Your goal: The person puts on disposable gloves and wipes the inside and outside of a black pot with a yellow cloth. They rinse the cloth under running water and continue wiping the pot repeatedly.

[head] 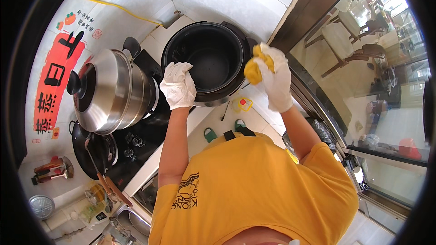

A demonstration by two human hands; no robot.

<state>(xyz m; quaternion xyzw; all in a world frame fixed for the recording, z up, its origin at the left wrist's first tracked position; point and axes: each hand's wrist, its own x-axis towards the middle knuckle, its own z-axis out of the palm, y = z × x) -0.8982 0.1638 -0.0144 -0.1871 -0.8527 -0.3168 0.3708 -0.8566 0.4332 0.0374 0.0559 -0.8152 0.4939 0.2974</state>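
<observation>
Before me stands a large round cooker with a dark inner pot (214,56), its top uncovered and its inside in plain view. My left hand (178,85), in a white glove, rests on the near-left rim with its fingers curled over the edge. At the right side of the cooker, my right hand (276,75), also gloved in white, grips a crumpled yellow cloth (255,69). The cloth is close to the outer wall of the cooker; whether it touches is unclear.
Left of the cooker, a lidded stainless steel steamer (115,90) stands on a black gas stove (139,163). A wok (83,153) with a wooden handle is nearer me. A sliding glass door (340,109) borders the right. Bottles (92,211) stand by the sink (133,223).
</observation>
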